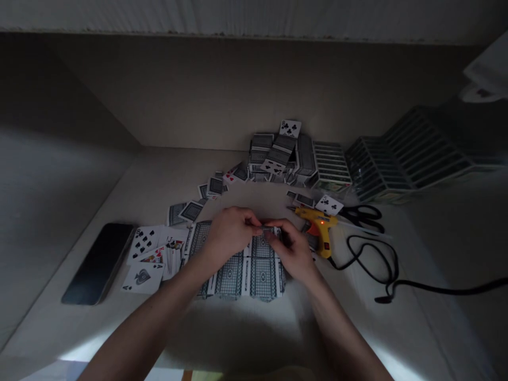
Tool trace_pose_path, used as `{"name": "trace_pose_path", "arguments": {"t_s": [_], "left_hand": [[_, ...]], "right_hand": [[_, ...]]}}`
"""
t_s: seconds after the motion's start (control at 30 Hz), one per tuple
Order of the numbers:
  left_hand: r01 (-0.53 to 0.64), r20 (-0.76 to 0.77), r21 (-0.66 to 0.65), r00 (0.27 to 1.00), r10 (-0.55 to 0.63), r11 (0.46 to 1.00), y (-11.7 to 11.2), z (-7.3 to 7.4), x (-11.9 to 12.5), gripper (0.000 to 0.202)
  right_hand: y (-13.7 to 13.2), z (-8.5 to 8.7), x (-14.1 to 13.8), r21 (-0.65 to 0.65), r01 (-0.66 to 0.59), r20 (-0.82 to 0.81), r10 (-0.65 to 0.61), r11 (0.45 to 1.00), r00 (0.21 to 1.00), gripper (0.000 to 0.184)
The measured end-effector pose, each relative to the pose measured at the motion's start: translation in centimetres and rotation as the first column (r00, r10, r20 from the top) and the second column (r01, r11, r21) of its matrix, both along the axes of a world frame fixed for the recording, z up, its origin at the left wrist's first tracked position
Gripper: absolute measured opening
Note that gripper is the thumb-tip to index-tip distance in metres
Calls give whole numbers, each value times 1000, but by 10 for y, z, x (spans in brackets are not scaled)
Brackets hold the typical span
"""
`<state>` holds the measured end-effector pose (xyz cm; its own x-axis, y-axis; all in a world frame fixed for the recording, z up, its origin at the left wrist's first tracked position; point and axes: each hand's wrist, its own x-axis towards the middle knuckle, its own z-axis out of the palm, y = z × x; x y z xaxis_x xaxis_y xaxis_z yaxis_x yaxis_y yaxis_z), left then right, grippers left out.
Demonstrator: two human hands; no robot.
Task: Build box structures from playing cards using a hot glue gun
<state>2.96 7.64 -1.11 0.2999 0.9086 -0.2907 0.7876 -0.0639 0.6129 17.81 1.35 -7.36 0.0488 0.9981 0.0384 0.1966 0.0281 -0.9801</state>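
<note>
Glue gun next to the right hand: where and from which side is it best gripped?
By the handle of the glue gun, which angles toward the person with the cord leaving its end. The gun lies flat on its side, so come from above on the right. Avoid the nozzle end pointing left: a light glows on the body, so it is likely hot.

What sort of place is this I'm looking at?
Likely a dim home craft corner: a glue gun, scissors and stacks of playing cards on a pale table by a wall.
</note>
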Motion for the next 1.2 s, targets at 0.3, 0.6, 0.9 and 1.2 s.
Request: {"name": "trace_pose_path", "arguments": {"t_s": [0.3,0.6,0.9,1.2], "left_hand": [[13,18,8,1000,-14,1000,0,-1,0,5],[5,25,1,1000,-5,1000,-1,-2,2,4],[35,64,12,997,-36,999,-1,-1,2,3],[51,103,5,993,-52,999,2,-8,-2,5]], "right_hand": [[0,-3,0,2,28,-12,-28,1000,1000,14],[6,0,-3,-129,96,-109,-111,987,988,26],[5,1,-2,-117,82,-154,-99,990,983,19],[0,-4,1,-67,1,-168,-13,998,986,16]]}}
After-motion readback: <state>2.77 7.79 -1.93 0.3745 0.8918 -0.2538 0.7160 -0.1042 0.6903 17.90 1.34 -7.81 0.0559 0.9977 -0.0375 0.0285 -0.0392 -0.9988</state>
